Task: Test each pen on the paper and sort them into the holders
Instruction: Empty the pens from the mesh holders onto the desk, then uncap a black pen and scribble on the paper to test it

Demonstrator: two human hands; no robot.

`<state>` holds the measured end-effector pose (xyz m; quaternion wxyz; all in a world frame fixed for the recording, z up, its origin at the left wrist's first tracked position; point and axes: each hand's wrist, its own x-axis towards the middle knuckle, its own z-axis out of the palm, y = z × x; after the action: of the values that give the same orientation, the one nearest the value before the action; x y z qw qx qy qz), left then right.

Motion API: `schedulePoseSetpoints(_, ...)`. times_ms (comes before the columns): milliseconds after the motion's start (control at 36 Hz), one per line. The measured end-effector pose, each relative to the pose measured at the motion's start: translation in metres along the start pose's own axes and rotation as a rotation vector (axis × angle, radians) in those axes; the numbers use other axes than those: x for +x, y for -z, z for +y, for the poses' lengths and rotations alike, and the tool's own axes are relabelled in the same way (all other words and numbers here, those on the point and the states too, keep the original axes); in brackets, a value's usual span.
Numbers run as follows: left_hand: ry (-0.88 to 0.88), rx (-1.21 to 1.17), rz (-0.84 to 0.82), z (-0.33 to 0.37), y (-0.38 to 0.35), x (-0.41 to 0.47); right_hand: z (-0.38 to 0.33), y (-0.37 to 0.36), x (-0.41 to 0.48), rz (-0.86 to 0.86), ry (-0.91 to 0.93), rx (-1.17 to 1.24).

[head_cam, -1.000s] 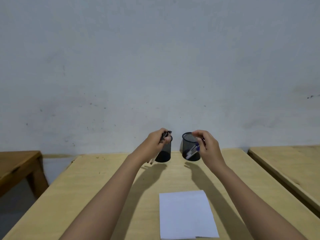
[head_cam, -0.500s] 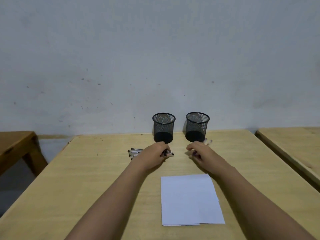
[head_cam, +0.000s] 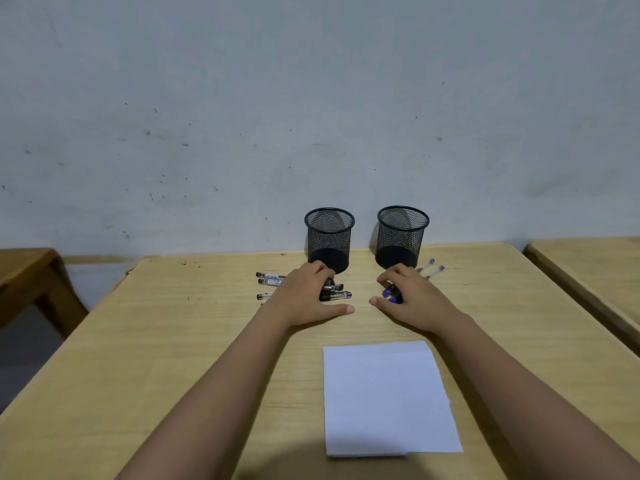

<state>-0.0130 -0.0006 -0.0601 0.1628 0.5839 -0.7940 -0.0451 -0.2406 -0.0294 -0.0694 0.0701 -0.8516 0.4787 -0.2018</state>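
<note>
Left hand point(head_cam: 304, 296) covers the middle of the black-capped pens point(head_cam: 268, 281) near the far edge of the worktop point(head_cam: 173, 341). Only their ends show on either side, so the count is not determinable. Right hand point(head_cam: 412, 301) hides most of the purple-capped pens point(head_cam: 431, 261); two caps protrude. Grip or mere rest: cannot tell for either hand. Barrel print too small to read. Base of the left holder point(head_cam: 329, 233) sits partly behind the fingers. Worktop's near edge and both forearms cut off at the bottom.
</note>
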Motion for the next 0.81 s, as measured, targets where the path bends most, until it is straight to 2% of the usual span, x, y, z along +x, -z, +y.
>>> schedulePoseSetpoints(222, 0.171, 0.005, 0.121, -0.021, 0.015, -0.043, -0.027, 0.003, 0.009, -0.011, 0.063, 0.162)
schedulePoseSetpoints(333, 0.345, 0.024, 0.107, -0.043, 0.023, -0.083, -0.057, -0.001, 0.019, 0.000, 0.140, 0.201)
schedulePoseSetpoints(444, 0.432, 0.023, 0.046, -0.049, 0.027, -0.109, -0.086, -0.010, 0.031, -0.020, 0.169, 0.178)
schedulePoseSetpoints(667, 0.465, 0.007, -0.011, -0.049, 0.026, -0.114, -0.111, -0.029, 0.052, -0.130, 0.113, -0.021)
schedulePoseSetpoints(806, 0.471, -0.003, -0.012, -0.050, 0.025, -0.115, -0.117, -0.032, 0.058, -0.014, 0.058, 0.105)
